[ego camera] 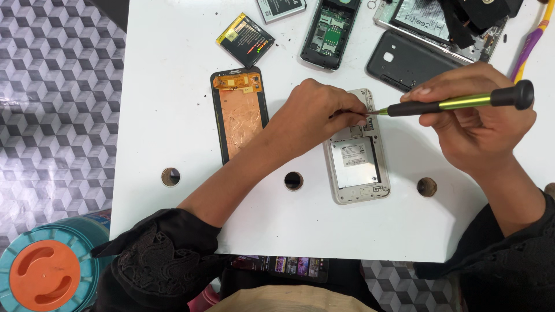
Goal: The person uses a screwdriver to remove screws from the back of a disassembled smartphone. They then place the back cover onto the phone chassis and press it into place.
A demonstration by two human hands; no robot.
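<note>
screwdriver (457, 104): matt black grip, satin green metal shaft | phone frame (357, 167): pale plastic rim, dull metal plate inside | screen panel (240, 115), near worktop's left edge: shiny copper foil, wrinkled | worktop (173, 86): smooth white, slight sheen | back cover (404, 60): matt dark plastic | sleeve (150, 260): black lace cloth
</note>
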